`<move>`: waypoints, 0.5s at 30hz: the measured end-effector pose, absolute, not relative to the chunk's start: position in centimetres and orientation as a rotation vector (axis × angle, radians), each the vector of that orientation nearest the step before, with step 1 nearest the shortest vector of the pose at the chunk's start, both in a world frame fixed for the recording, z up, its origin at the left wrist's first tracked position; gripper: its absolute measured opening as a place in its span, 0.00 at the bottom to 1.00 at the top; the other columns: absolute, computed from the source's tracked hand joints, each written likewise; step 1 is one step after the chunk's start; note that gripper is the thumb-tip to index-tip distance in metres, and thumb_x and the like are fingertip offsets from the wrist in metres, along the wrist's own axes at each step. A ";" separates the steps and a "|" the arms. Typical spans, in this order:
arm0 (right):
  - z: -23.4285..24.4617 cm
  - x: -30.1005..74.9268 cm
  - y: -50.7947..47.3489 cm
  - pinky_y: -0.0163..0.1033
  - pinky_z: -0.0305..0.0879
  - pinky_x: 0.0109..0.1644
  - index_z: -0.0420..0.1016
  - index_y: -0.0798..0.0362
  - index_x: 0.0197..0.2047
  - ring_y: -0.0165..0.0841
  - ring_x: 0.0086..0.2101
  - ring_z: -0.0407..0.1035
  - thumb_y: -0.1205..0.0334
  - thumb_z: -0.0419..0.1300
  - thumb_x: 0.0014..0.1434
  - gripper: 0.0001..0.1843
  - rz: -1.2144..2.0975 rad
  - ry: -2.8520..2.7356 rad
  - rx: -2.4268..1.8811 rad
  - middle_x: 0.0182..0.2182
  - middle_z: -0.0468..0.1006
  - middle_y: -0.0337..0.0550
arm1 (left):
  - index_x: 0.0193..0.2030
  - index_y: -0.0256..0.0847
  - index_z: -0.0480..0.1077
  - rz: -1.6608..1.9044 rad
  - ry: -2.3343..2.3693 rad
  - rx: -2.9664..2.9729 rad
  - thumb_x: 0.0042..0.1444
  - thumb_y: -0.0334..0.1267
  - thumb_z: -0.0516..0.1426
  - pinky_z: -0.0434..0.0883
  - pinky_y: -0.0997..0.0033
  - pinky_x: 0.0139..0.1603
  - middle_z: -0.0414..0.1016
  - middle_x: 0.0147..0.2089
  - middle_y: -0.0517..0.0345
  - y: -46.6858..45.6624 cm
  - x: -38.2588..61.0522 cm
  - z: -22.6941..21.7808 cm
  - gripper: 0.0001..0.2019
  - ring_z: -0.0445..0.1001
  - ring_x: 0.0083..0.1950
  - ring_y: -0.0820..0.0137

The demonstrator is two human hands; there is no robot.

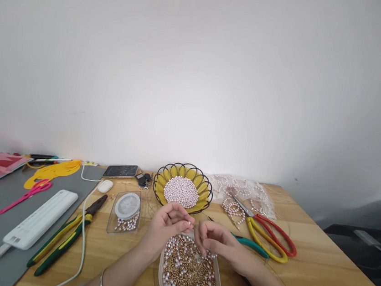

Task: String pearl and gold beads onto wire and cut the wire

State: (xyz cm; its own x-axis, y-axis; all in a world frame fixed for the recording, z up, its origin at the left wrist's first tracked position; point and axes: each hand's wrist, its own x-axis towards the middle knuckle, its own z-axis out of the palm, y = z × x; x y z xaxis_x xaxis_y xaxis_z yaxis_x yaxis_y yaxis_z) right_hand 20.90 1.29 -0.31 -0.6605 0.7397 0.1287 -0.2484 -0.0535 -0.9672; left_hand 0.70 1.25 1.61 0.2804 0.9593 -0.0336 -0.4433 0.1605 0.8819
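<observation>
My left hand (167,230) is closed in a pinch, with a small white pearl bead (188,223) showing at its fingertips. Just right of it, my right hand (218,241) has its fingers curled together; whatever they hold is too small to make out. Both hands are over the far end of a pale tub (160,277) filled with pearl and gold beads (191,276). Beyond them stands a yellow basket with a black wire rim (211,192), holding pinkish pearl beads (181,191).
Right: scissors (269,234), teal-handled tool (252,245), beaded strands (234,210), plastic bag (266,200). Left: clear box (108,225) with spool (127,206), pliers (66,232), power bank (40,219), white cable (82,241), pink scissors (26,195), phone (120,171). A wall (197,79) rises behind the table.
</observation>
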 end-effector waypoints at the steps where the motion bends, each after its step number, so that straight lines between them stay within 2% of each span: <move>1: -0.4 20.9 1.3 0.37 0.59 0.36 0.65 0.51 0.29 0.30 0.27 0.62 0.49 0.67 0.62 0.20 1.798 -1.519 -0.537 0.26 0.71 0.36 | 0.34 0.36 0.75 1.135 0.713 0.900 0.41 0.40 0.77 0.77 0.75 0.37 0.84 0.34 0.54 1.2 0.7 1.7 0.19 0.80 0.33 0.72; 9: -0.3 20.9 1.3 0.37 0.57 0.35 0.66 0.51 0.29 0.30 0.27 0.61 0.50 0.67 0.62 0.19 1.795 -1.522 -0.551 0.25 0.71 0.35 | 0.36 0.38 0.75 1.136 0.714 0.956 0.44 0.38 0.76 0.76 0.73 0.40 0.84 0.37 0.54 1.1 0.5 1.5 0.17 0.81 0.39 0.69; 15: -0.2 20.9 1.3 0.38 0.55 0.35 0.66 0.51 0.29 0.31 0.27 0.62 0.50 0.67 0.62 0.19 1.798 -1.523 -0.578 0.25 0.71 0.35 | 0.36 0.38 0.75 1.153 0.723 1.001 0.46 0.36 0.75 0.75 0.73 0.41 0.83 0.36 0.56 1.2 0.5 1.4 0.15 0.80 0.39 0.69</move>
